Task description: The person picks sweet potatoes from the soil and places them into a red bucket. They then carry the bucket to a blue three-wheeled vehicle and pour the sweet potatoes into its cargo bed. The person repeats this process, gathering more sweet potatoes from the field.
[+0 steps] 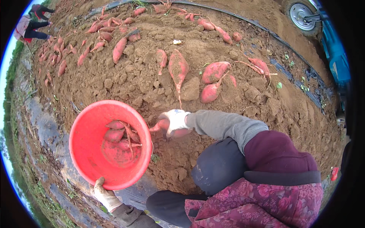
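The gloved left hand [105, 195] grasps a red bucket [87, 140] by its near rim, thumb over the edge, seemingly to steady it with its mouth tipped toward the viewer; several sweet potatoes [114, 135] lie inside. The gloved right hand [176, 119], back up on an arm stretched leftward, has its fingers wrapped around a reddish root [161, 125] just beside the bucket's right rim, low over loose brown soil [176, 163].
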`<state>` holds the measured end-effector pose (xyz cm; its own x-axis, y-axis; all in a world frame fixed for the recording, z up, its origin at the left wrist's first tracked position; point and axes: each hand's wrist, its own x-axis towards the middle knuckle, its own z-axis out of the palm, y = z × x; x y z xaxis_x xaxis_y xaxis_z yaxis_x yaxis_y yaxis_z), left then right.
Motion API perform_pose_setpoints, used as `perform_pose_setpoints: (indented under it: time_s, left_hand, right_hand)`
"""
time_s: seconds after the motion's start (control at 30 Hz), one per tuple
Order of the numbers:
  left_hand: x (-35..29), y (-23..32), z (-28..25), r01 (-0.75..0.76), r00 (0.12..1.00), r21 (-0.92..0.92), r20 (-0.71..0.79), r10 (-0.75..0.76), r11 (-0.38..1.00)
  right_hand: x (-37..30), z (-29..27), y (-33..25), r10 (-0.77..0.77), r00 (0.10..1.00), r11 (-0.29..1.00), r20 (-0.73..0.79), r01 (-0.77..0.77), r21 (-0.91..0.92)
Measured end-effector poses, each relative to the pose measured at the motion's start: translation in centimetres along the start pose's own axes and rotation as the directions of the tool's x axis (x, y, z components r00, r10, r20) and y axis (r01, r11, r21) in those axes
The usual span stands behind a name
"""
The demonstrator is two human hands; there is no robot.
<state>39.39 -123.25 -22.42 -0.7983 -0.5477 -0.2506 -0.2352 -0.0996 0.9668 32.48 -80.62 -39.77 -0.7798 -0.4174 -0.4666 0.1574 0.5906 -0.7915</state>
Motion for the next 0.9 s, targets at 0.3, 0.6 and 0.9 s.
perform_pose_setpoints:
  time_s: [0.3, 0.6, 0.9]
  left_hand:
    - [-2.0, 3.8, 7.4, -0.061, 0.997, 0.156, 0.05, 0.053, 0.986]
    - [0.8, 5.0, 15.2, -0.358, 0.926, 0.567, 0.318, 0.203, 0.742]
    - [2.9, 4.9, 19.9, -0.41, 0.87, 0.864, 0.273, 0.411, 0.292]
  right_hand:
    - [-7.3, -9.7, -3.3, 0.014, 0.68, 0.891, -0.733, 0.325, 0.318]
    - [3.4, -14.2, 3.0, 0.228, 0.431, 0.945, -0.873, -0.314, 0.091]
    - [3.6, -13.7, 4.6, 0.53, 0.673, 0.144, -0.516, 0.528, 0.837]
